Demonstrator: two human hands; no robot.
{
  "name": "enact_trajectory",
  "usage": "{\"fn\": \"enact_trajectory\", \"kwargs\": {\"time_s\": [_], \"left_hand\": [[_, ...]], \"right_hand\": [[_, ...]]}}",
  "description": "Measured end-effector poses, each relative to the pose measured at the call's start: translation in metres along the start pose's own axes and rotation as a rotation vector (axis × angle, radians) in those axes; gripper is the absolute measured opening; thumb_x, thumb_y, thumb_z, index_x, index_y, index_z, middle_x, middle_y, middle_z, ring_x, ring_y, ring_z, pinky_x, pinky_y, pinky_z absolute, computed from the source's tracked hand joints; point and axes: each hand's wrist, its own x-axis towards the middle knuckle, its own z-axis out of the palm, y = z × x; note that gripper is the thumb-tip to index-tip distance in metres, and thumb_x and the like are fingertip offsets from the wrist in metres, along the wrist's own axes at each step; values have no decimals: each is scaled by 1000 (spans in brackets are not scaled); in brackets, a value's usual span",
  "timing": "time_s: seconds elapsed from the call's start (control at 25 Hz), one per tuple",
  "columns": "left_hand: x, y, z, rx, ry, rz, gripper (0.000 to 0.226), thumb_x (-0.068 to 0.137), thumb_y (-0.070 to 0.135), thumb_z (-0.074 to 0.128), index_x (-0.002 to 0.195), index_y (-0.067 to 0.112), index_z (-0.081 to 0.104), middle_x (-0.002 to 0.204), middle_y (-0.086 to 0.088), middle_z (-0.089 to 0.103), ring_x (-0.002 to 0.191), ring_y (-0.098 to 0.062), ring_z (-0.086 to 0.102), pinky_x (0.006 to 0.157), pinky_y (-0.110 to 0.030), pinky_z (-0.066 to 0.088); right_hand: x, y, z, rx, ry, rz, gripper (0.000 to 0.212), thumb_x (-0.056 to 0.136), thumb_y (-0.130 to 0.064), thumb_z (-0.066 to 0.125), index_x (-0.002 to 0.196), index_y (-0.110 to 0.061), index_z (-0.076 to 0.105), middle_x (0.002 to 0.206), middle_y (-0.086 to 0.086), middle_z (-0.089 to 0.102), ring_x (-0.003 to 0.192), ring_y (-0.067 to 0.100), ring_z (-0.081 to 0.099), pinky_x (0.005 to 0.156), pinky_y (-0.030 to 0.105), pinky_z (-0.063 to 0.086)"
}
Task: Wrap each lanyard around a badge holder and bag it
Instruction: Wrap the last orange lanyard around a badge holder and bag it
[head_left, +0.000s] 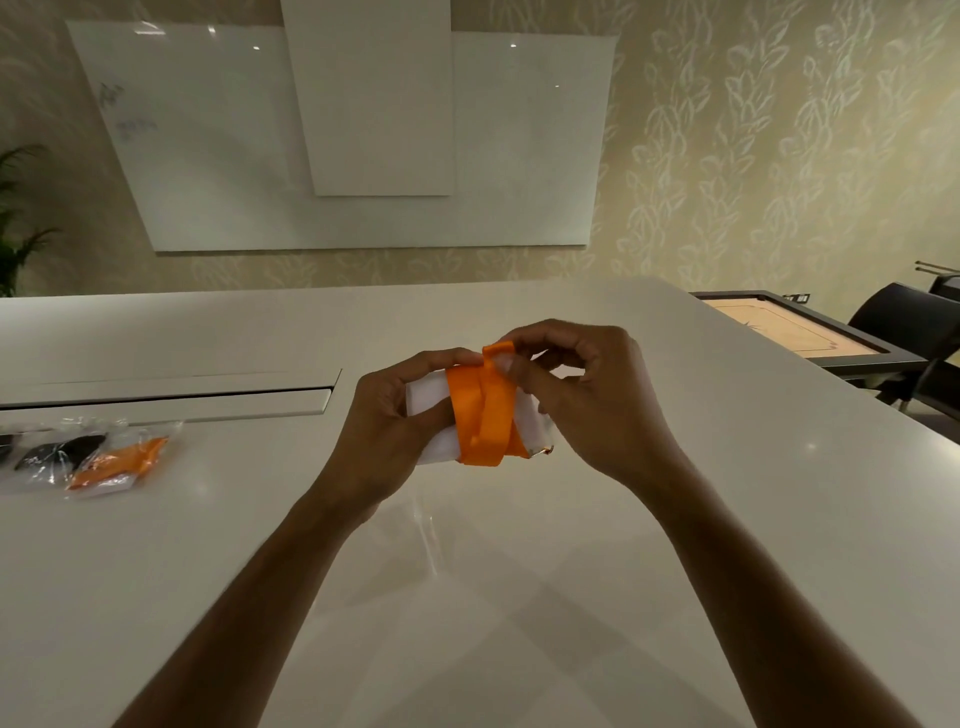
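Pinching the free end of the orange lanyard (485, 408) between thumb and fingertips, the right hand (587, 395) sits at the far top edge of the badge holder (431, 415), where the strap folds over in a small loop. The left hand (387, 431) grips the holder's left end, fingers curled over the far edge and thumb on the near face, holding it above the table (519, 623). The holder's long axis runs left to right between the two hands, while the lanyard's turns cross it the short way — so the strap end lies right at the right hand's fingertips, and that hand seems the one to finish or tuck the last turn. A metal clip (543, 451) shows at the holder's lower right corner. Directly below the hands an empty clear bag (426, 535) lies flat on the table, probably next in line. Well off to the left, finished bagged bundles (104, 460) rest together — one orange, others dark.
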Motion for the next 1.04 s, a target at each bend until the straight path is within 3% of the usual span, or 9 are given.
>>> {"fn": "enact_trajectory", "kwargs": {"time_s": [0.16, 0.32, 0.48, 0.6, 0.72, 0.92, 1.04], "left_hand": [[0, 0, 2, 44, 6, 54, 29, 84, 12, 59, 108, 30, 57, 106, 15, 63, 100, 8, 60, 80, -6, 46], [1, -1, 2, 72, 11, 76, 29, 85, 13, 57, 107, 32, 58, 107, 18, 63, 101, 7, 60, 84, -8, 45], [3, -5, -2, 110, 24, 67, 33, 90, -1, 57, 111, 24, 56, 106, 16, 61, 98, 13, 58, 84, -5, 44], [4, -6, -6, 102, 60, 34, 30, 90, -1, 57, 112, 20, 58, 107, 15, 61, 97, 11, 59, 86, -7, 46], [5, -4, -7, 96, 51, 53, 28, 89, 5, 59, 111, 22, 59, 106, 14, 63, 100, 9, 60, 86, -7, 46], [4, -3, -6, 132, 36, 46, 30, 88, 10, 63, 104, 34, 59, 102, 21, 63, 97, 13, 59, 84, -4, 44], [4, -1, -6, 140, 73, 71, 26, 83, 19, 59, 104, 35, 59, 102, 21, 63, 97, 11, 60, 84, -5, 44]], "right_hand": [[-2, -2, 0, -134, -97, -13, 14, 92, -20, 66, 102, -23, 75, 88, -16, 68, 90, 1, 64, 72, 9, 46], [-3, -7, -3, -151, -67, -23, 18, 87, -17, 70, 104, -24, 71, 78, -15, 68, 82, 0, 65, 69, 9, 50], [-4, -7, -3, -192, -111, -28, 19, 83, -10, 71, 97, -23, 72, 72, -14, 67, 76, -1, 65, 68, 7, 49], [-5, -6, 0, -216, -119, -32, 16, 84, -13, 71, 96, -22, 75, 76, -15, 67, 77, -1, 64, 66, 4, 47], [-6, -6, 4, -206, -48, -42, 15, 85, -16, 70, 96, -24, 77, 82, -14, 70, 79, 2, 65, 66, 8, 48], [-9, -8, 11, -272, -7, -40, 13, 83, -17, 69, 92, -21, 76, 81, -8, 73, 73, 8, 65, 72, 26, 54], [-8, -8, 10, -291, 138, -21, 9, 79, -16, 72, 87, -17, 74, 74, -7, 70, 67, 10, 65, 69, 26, 53]]}}
